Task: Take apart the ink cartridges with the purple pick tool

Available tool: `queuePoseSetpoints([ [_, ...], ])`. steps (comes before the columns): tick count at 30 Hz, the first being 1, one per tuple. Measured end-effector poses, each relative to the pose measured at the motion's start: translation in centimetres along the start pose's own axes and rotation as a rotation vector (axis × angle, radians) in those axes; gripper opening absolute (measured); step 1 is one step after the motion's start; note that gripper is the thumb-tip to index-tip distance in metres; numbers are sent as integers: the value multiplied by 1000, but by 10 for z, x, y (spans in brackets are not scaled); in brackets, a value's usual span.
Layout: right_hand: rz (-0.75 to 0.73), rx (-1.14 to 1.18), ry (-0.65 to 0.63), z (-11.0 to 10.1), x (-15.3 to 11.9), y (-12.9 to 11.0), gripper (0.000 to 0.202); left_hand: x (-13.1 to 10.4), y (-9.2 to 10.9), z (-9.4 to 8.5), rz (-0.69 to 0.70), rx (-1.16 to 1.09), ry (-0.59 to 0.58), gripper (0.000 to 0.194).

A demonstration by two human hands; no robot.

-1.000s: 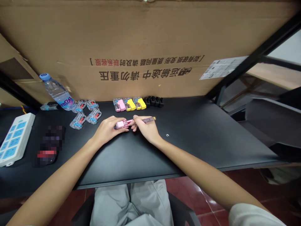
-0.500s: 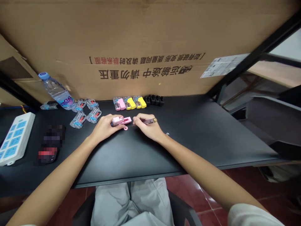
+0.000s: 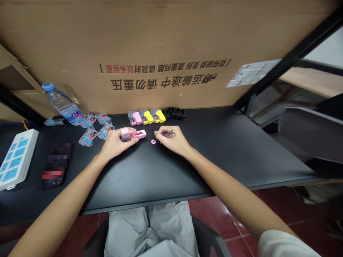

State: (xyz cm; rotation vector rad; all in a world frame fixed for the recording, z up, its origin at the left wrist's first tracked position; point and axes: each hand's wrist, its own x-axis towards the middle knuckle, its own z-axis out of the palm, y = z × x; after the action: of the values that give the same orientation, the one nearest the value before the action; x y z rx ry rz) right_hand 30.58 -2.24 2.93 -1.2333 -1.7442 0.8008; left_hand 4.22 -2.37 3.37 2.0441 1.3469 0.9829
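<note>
My left hand (image 3: 114,144) is closed around a pink and clear plastic piece (image 3: 139,134), its pink channel-shaped end pointing right. Red and dark parts show inside the clear section, and my fingers cover some of it. In my right hand (image 3: 173,140) is a slim pen-like tool (image 3: 169,134) with a gold end; its tip is hard to make out. A small pink ring (image 3: 153,141) is by my right fingertips, just right of the plastic piece. I cannot tell whether the tool's tip touches the ring.
Behind my hands stand pink and yellow clear-bodied pieces (image 3: 147,117) beside several black parts (image 3: 174,113). More clear pieces (image 3: 88,136) lie at left, near a water bottle (image 3: 64,105), a blurred phone (image 3: 56,167) and a power strip (image 3: 18,157). Cardboard (image 3: 160,43) walls the table's back.
The pink ring has moved right, away from the plastic piece, to my right fingertips. My left hand has shifted slightly left with the piece, and the gap between my hands has widened.
</note>
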Motion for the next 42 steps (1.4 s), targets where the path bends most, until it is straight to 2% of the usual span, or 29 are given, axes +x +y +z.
queuePoseSetpoints([
  [4,18,-9,154,-13,7,1,35,-4,3,3,37,-102,-190,46],
  [7,-4,13,193,-15,7,-2,34,-6,4,7,84,-112,-318,47],
  [9,-20,7,189,-14,5,-4,33,-7,4,9,94,-88,-343,49],
  [14,-41,-20,143,-10,1,-5,34,-6,2,9,98,-68,-331,55],
  [19,-55,-21,105,-14,2,-3,37,-5,3,3,129,-111,-361,38],
  [25,-88,12,-111,-6,0,-3,37,-3,1,-2,139,-117,-343,34],
  [27,-96,6,-144,-4,-1,-3,37,-3,1,-3,137,-113,-340,34],
  [32,-54,-42,-56,-9,2,3,39,-2,-1,-6,108,-58,-313,37],
  [36,-32,-14,25,-16,3,5,46,-2,-4,-6,123,-29,-283,30],
  [39,-170,21,47,-17,2,1,45,-3,-7,-4,140,-15,-283,30],
  [42,-372,-49,-2,-14,0,-4,33,-4,-9,0,128,-134,-279,40],
])
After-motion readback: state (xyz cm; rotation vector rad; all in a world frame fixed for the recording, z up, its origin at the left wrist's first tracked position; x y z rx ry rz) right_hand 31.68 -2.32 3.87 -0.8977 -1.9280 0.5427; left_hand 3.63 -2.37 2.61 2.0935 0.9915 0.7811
